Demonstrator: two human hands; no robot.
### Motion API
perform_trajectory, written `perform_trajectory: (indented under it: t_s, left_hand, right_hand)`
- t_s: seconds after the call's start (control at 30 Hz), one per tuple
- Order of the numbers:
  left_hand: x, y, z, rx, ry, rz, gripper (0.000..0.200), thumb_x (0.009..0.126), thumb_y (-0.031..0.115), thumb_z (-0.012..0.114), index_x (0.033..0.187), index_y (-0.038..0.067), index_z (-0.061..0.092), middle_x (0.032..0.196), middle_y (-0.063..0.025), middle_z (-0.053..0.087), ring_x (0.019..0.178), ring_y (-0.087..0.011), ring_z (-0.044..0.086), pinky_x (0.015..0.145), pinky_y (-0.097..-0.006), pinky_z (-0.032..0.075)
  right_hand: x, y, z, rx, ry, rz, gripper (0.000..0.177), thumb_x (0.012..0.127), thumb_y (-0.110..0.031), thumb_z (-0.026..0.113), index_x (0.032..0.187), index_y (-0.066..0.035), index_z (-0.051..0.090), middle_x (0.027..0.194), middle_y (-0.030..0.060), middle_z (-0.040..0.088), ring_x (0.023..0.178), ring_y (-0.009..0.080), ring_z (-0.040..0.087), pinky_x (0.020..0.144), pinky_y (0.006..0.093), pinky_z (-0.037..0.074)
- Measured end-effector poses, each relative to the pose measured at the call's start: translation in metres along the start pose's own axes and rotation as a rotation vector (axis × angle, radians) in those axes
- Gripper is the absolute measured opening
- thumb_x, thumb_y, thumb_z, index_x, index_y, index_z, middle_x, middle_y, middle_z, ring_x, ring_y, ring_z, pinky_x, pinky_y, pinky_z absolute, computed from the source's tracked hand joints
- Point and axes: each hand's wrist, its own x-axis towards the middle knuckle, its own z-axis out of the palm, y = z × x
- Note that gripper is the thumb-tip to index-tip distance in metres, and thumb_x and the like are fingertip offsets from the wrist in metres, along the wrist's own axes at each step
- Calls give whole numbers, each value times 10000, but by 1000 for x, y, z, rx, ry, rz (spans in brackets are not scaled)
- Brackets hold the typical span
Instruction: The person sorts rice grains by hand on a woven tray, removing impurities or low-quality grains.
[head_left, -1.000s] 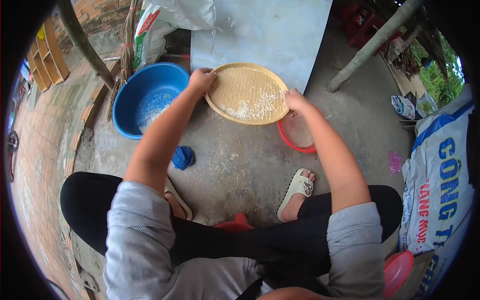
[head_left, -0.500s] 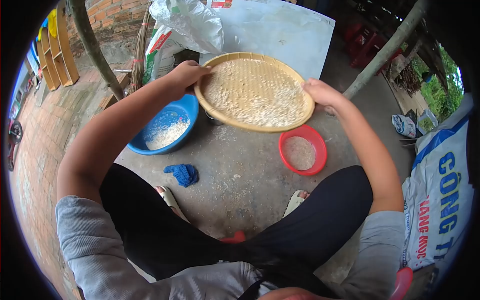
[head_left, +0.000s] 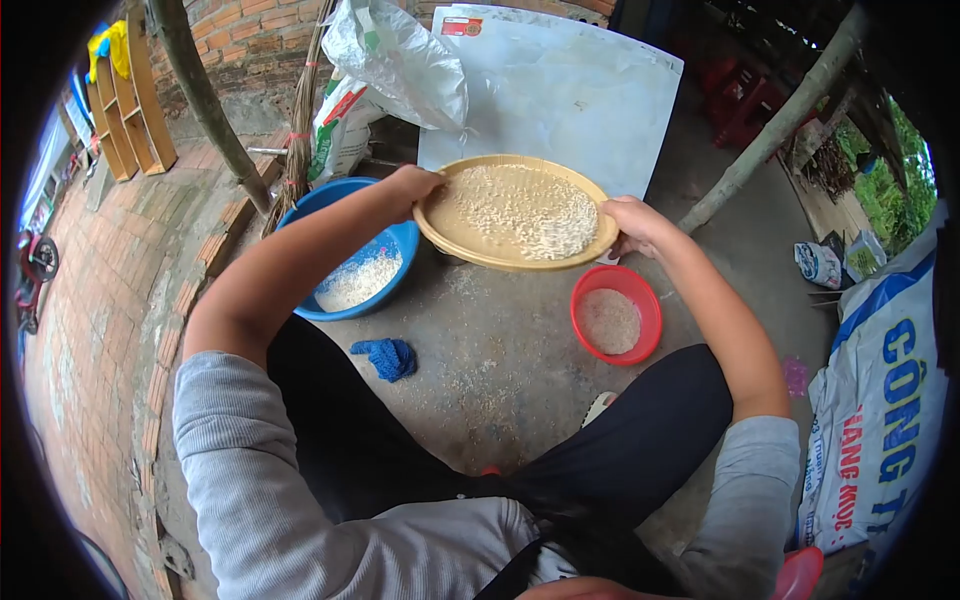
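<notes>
The left hand (head_left: 418, 186) and right hand (head_left: 640, 226) grasp opposite edges of one bamboo winnowing tray (head_left: 520, 264), upper centre of the frame, bearing pale grains (head_left: 558, 230). Two basins hold more: one blue basin (head_left: 404, 238) left of centre, one red basin (head_left: 648, 304) right of centre.

A round tan tray (head_left: 505, 260), held aloft, bears pale grains (head_left: 562, 230).

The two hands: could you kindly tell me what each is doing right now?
Left hand: closed, holding the left rim of the woven tray.
Right hand: closed, holding the tray's right rim.
</notes>
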Motion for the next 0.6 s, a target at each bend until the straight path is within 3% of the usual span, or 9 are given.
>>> perform_trajectory:
  t_s: [0.07,0.17,0.27,0.33,0.4,0.47,0.53,0.57,0.6]
  left_hand:
    - [-46,33,41,93,150,-25,250,893,247,536,992,18,549,850,-87,588,677,-188,609,592,-321,527]
    - [-53,46,70,236,195,108,291,895,287,535,997,15,529,876,-80,571,681,-174,589,551,-305,497]
    - [-24,63,32,151,56,167,279,897,236,532,1015,-18,530,835,-113,592,685,-207,617,606,-333,522]
    - [-22,74,12,-122,-71,85,257,890,183,536,1000,-49,531,856,-128,601,719,-223,628,616,-374,534]
    - [-14,75,14,1,95,120,266,878,206,556,981,-40,544,828,-120,596,669,-206,609,576,-347,510]
    - [-24,72,29,236,254,307,323,868,277,576,964,-29,542,777,-114,576,588,-170,535,512,-327,428]
    - [-38,64,36,212,319,355,321,873,286,568,943,-26,538,756,-114,570,586,-157,520,521,-327,431]
    - [-22,52,22,201,310,415,312,875,290,569,897,-19,528,733,-93,565,582,-150,521,524,-317,434]
    - [-9,49,2,118,159,272,298,875,282,573,877,-12,527,741,-83,573,598,-157,557,534,-316,460]
  right_hand:
    - [21,26,-20,79,59,-11,324,940,-262,373,1035,-2,540,855,112,622,672,208,626,591,388,527]
    - [34,46,-46,-140,208,-69,314,937,-245,371,995,-9,569,852,105,630,704,216,636,594,379,529]
    - [3,4,-37,100,191,-88,299,916,-234,400,949,20,553,816,121,615,627,211,605,550,376,512]
    - [-5,-20,-23,-29,106,7,348,919,-295,408,988,14,552,777,120,620,635,225,623,540,381,528]
    - [11,-16,-16,-160,139,43,372,918,-286,401,1024,47,529,779,154,624,599,238,615,504,383,521]
    - [34,3,-19,-29,248,44,361,918,-277,398,1023,41,530,744,139,618,518,222,582,456,341,499]
    - [25,-6,-16,-38,323,-53,361,922,-273,392,1035,43,527,756,139,619,532,226,588,462,347,499]
    - [17,-9,-14,-48,404,-152,361,926,-268,387,1046,44,524,767,139,621,546,229,593,468,353,498]
    - [10,-11,-7,-46,395,-140,361,926,-268,387,1046,44,524,767,139,621,546,229,593,468,353,498]
